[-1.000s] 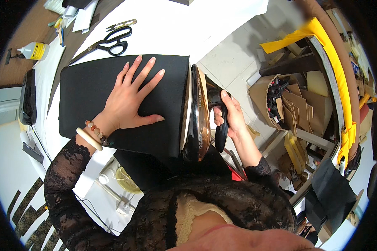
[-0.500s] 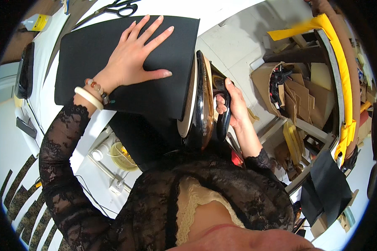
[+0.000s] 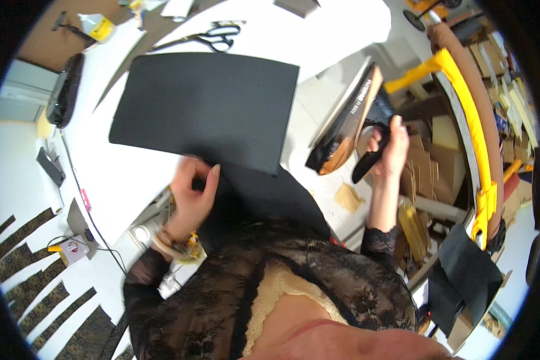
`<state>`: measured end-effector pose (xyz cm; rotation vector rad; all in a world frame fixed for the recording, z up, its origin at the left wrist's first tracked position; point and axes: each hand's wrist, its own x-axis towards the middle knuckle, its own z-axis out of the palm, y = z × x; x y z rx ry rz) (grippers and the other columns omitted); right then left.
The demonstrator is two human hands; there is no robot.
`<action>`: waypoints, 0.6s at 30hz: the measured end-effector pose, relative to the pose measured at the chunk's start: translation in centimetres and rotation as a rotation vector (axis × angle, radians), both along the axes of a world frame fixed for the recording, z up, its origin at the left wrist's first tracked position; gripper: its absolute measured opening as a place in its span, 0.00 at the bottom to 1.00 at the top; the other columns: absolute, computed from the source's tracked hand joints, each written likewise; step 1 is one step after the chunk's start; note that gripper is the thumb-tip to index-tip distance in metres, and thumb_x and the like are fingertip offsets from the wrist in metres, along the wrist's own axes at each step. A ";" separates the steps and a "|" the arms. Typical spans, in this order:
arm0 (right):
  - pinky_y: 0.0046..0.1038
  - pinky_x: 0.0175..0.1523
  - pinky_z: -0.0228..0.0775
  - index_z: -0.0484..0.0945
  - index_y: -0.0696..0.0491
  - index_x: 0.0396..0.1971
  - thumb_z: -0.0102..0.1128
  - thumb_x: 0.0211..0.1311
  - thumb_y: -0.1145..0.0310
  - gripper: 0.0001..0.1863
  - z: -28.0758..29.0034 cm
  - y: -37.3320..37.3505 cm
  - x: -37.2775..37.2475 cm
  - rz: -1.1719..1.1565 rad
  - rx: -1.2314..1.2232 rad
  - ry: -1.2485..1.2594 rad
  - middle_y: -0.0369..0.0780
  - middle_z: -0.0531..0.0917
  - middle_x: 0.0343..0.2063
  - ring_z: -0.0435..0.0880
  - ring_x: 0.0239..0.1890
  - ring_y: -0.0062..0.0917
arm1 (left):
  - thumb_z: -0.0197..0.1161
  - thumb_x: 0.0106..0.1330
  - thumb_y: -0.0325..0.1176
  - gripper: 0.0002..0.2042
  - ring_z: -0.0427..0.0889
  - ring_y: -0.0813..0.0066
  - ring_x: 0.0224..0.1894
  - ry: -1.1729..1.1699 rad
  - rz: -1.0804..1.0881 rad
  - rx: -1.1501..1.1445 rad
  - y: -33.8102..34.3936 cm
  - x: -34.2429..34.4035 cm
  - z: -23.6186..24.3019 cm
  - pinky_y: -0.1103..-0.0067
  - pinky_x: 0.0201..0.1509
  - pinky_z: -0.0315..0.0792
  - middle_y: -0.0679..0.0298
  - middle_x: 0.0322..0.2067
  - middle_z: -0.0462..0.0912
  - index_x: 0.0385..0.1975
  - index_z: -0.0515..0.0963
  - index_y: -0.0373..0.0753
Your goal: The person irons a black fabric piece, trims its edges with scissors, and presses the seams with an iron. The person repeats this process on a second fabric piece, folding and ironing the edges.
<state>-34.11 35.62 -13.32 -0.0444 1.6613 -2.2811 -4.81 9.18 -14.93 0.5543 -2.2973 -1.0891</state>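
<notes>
A black rectangular sheet [image 3: 207, 108] lies flat on the white table. Close to its near edge is my left hand [image 3: 192, 189], thumb and fingers curled together; whether they pinch the sheet's edge is hidden. My right hand [image 3: 393, 150] is wrapped around the dark handle of a clothes iron [image 3: 348, 123]. The iron is lifted, turned on its side, and apart from the sheet. Its pale soleplate faces left, toward the sheet. Beneath the near edge, more black cloth [image 3: 264, 198] covers my lap.
Black scissors [image 3: 207, 39] lie beyond the sheet on the white table [image 3: 318, 30]. At far left are a bottle with a yellow label [image 3: 97, 27] and a black case [image 3: 65, 90]. Patterned strips [image 3: 36, 282] lie at lower left. A yellow-edged rack [image 3: 480, 132] with cardboard pieces stands to the right.
My left hand has left the sheet's top, moved toward me to its near edge and curled. The iron has moved right, away from the sheet, and tilted.
</notes>
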 end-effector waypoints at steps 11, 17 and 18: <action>0.28 0.36 0.77 0.74 0.51 0.52 0.71 0.55 0.68 0.24 20.7 -31.8 -2.8 0.492 0.033 1.435 0.37 0.82 0.32 0.84 0.38 0.29 | 0.61 0.66 0.26 0.24 0.72 0.62 0.60 0.439 -0.109 1.533 0.0 -4.6 -6.7 0.64 0.66 0.65 0.58 0.58 0.72 0.62 0.64 0.34; 0.36 0.41 0.70 0.71 0.56 0.30 0.75 0.43 0.67 0.20 27.4 -52.2 6.0 1.043 0.113 1.969 0.44 0.79 0.27 0.78 0.34 0.41 | 0.67 0.60 0.25 0.26 0.72 0.68 0.57 0.318 -0.055 0.834 -2.0 3.9 -2.9 0.72 0.62 0.66 0.60 0.55 0.74 0.59 0.69 0.32; 0.37 0.41 0.70 0.72 0.56 0.31 0.74 0.40 0.70 0.20 27.5 -55.5 8.0 1.095 0.113 2.040 0.45 0.79 0.28 0.78 0.35 0.43 | 0.70 0.58 0.26 0.23 0.74 0.71 0.54 0.237 0.043 0.808 -2.4 6.0 -1.7 0.74 0.60 0.67 0.61 0.51 0.77 0.54 0.72 0.31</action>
